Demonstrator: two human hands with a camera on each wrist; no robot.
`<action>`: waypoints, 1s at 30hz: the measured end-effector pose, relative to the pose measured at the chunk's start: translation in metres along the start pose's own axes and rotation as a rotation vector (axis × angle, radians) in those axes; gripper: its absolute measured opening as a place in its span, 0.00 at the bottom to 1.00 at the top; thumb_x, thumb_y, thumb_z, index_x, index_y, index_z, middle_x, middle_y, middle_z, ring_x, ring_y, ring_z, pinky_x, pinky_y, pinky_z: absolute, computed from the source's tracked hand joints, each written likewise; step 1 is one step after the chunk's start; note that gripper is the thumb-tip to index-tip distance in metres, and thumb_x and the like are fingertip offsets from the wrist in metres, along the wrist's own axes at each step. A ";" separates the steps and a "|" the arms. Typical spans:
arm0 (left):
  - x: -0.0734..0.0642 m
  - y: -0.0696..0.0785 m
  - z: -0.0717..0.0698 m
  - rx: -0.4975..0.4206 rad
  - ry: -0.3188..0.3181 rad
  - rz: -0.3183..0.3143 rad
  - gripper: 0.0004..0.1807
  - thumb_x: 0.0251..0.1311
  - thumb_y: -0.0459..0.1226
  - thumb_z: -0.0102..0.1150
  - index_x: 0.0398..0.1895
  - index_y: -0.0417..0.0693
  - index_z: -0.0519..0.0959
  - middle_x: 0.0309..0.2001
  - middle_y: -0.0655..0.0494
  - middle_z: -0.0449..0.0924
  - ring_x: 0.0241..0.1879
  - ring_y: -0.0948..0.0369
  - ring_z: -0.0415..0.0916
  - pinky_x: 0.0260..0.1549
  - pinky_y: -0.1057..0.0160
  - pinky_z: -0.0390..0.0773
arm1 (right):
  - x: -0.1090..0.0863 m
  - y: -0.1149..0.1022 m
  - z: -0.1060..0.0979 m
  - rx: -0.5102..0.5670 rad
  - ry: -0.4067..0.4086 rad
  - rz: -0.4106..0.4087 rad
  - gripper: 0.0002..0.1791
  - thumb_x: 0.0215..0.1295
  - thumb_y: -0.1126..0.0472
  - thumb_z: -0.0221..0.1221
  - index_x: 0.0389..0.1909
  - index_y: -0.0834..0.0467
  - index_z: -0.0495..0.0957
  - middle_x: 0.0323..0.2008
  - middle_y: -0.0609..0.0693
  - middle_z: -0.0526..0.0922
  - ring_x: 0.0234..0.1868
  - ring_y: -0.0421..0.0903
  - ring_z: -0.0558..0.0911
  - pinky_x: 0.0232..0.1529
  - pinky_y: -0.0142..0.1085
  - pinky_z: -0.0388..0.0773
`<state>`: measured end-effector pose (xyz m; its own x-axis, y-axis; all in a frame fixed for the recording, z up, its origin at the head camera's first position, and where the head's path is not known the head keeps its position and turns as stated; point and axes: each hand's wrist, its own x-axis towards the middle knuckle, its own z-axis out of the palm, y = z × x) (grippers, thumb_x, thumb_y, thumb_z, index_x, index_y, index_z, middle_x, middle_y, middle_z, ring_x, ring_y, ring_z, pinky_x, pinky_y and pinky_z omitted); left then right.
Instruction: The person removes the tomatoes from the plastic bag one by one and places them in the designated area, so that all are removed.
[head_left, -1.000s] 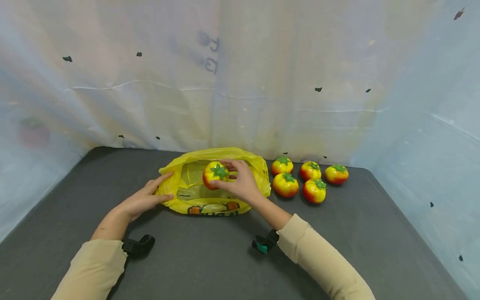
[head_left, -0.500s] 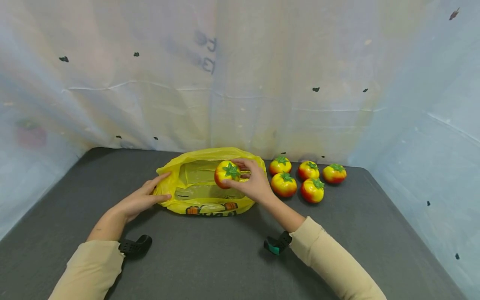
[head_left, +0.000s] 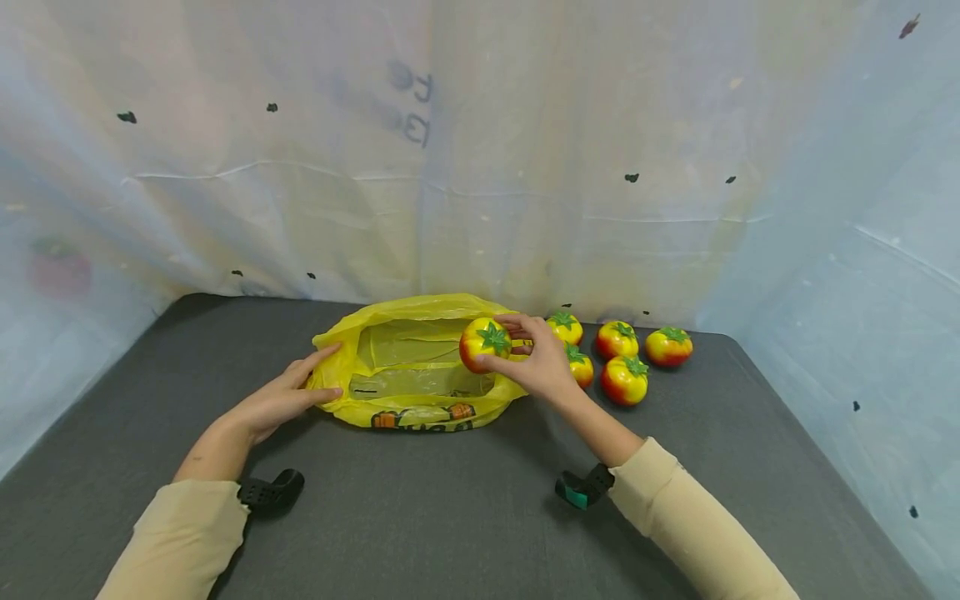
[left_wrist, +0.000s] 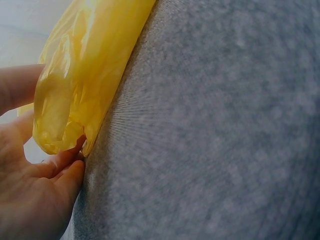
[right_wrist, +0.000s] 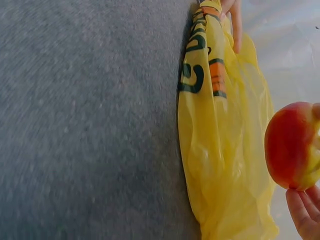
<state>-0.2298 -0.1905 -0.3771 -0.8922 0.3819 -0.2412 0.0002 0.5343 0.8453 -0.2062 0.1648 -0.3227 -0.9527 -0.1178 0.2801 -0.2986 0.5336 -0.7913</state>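
My right hand pinches a red-and-yellow toy tomato with a green leafy top, thumb at its front and fingers behind. The tomato is held above the right part of a yellow plastic bag, whose mouth faces up. In the right wrist view the tomato's red side shows at the right edge, fingertips against it. My left hand grips the bag's left end, its thumb and index finger spread along the rim. The left wrist view shows the bag's folded corner between the fingers.
Several more toy tomatoes stand on the dark tabletop to the right of the bag, partly behind my right hand. A pale plastic sheet hangs behind the table, with more sheeting at both sides.
My right hand has moved right with the toy tomato, from over the bag's middle to its right side. The left hand stays at the bag's left end.
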 end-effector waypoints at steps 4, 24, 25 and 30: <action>0.001 0.001 0.000 0.006 -0.002 0.002 0.48 0.65 0.53 0.55 0.77 0.66 0.34 0.71 0.32 0.34 0.68 0.33 0.39 0.59 0.32 0.55 | -0.001 0.004 -0.008 -0.016 0.004 -0.008 0.31 0.54 0.56 0.70 0.59 0.55 0.74 0.53 0.55 0.72 0.54 0.53 0.75 0.53 0.48 0.77; -0.001 0.000 0.000 -0.023 0.005 0.006 0.49 0.64 0.54 0.55 0.77 0.62 0.34 0.72 0.31 0.29 0.70 0.32 0.33 0.60 0.31 0.52 | -0.012 0.027 -0.050 -0.058 0.077 0.020 0.33 0.53 0.56 0.71 0.60 0.58 0.72 0.56 0.58 0.71 0.54 0.55 0.74 0.53 0.50 0.76; -0.001 0.000 0.000 -0.026 0.006 0.008 0.49 0.64 0.54 0.55 0.77 0.62 0.34 0.72 0.31 0.29 0.70 0.31 0.32 0.60 0.31 0.52 | -0.012 0.028 -0.052 -0.064 0.083 0.020 0.33 0.53 0.56 0.71 0.60 0.58 0.73 0.56 0.58 0.72 0.54 0.56 0.75 0.53 0.51 0.76; 0.001 0.000 0.000 -0.035 0.004 0.024 0.49 0.65 0.53 0.55 0.77 0.62 0.33 0.72 0.30 0.28 0.70 0.32 0.32 0.60 0.31 0.52 | -0.015 0.032 -0.061 -0.089 0.104 0.031 0.33 0.53 0.56 0.71 0.60 0.58 0.72 0.56 0.57 0.73 0.54 0.55 0.75 0.53 0.51 0.75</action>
<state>-0.2313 -0.1905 -0.3777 -0.8937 0.3915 -0.2192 0.0058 0.4985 0.8669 -0.1976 0.2350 -0.3186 -0.9490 -0.0156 0.3148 -0.2588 0.6085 -0.7502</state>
